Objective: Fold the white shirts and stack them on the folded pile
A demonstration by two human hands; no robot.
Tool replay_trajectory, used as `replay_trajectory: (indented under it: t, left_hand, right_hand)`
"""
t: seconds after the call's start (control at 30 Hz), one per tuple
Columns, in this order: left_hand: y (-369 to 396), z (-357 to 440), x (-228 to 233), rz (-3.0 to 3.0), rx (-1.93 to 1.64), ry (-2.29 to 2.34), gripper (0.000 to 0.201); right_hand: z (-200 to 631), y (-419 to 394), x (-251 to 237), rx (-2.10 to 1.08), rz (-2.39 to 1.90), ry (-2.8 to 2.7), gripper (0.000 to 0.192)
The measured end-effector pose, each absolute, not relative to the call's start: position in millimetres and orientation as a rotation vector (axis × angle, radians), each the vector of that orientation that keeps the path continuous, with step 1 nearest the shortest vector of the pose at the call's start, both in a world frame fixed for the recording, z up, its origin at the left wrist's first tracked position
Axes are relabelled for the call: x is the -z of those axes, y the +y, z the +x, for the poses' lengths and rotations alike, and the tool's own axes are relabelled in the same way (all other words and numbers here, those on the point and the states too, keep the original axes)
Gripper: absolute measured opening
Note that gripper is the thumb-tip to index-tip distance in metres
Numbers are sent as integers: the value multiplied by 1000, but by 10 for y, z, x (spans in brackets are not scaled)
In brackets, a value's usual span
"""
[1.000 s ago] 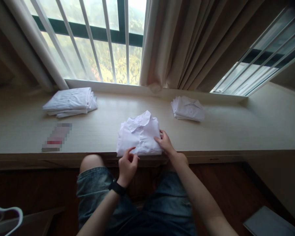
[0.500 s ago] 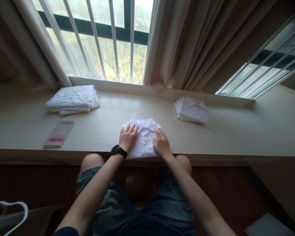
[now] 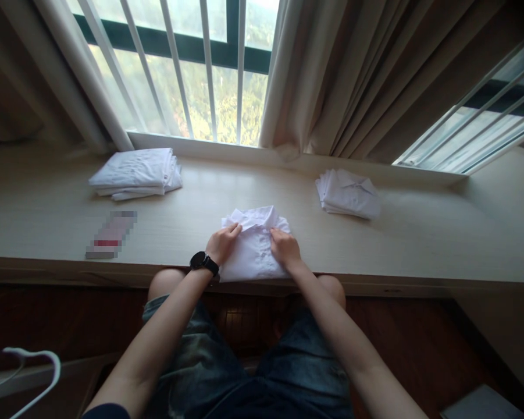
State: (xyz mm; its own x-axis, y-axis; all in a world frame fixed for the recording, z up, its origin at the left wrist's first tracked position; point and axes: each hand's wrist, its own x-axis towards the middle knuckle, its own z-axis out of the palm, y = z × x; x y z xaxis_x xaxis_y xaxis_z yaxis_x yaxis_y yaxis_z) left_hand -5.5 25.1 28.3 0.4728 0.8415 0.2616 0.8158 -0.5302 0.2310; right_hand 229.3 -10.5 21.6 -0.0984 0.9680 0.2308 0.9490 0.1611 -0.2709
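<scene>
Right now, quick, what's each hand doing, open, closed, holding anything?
Left hand: fingers curled, resting on the folded white shirt near its collar.
Right hand: pressed on the same shirt; grip cannot be told.

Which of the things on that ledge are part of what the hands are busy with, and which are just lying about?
In hand:
- folded white shirt, at the ledge's near edge
- left hand and right hand, both resting on it near the collar

Lying about:
- stack of folded white shirts, far left
- smaller folded pile, far right
- blurred flat item
- white hanger, low left
</scene>
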Motion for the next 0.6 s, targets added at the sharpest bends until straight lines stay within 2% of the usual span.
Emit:
replay_trajectory:
  t: [0.13, 0.3, 0.47, 0.6]
  left_hand:
    - [119, 93, -345, 2570, -515, 1618, 39]
    - [28, 409, -446, 2584, -654, 1700, 63]
    - [88, 507, -268, 2505, -554, 1713, 61]
    - [127, 471, -138, 2460, -507, 1737, 60]
  right_hand:
    - [2290, -167, -235, -118, -1830, -2170, 38]
    - [2264, -150, -336, -88, -1866, -2127, 35]
    - [2178, -68, -310, 101, -1854, -2005, 48]
    - [2158, 17, -126, -44, -1868, -2147, 58]
